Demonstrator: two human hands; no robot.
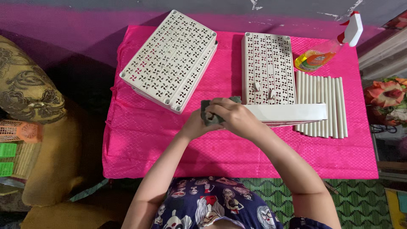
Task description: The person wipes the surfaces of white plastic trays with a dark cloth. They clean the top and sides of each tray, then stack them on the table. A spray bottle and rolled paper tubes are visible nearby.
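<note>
Two hands meet at the middle of the frame, over a surface covered in a bright pink cloth. The left hand and the right hand are both closed around a small grey rag, which is bunched between the fingers and pressed against the near end of a cream plastic shelf. That shelf stands upper centre of the frame, its top pierced with a pinwheel pattern, and its plain front edge runs to the right from under the right hand. A second stack of shelves of the same kind lies at an angle in the upper left of the pink cloth, well apart from the hands. Just right of the held shelf, a row of pale tubes lies side by side, touching one another. Above them, at the upper right, a spray bottle with yellow liquid and a white trigger rests on its side. At the left edge of the frame sits a gold patterned cushion, and a green woven mat shows at the lower right.
</note>
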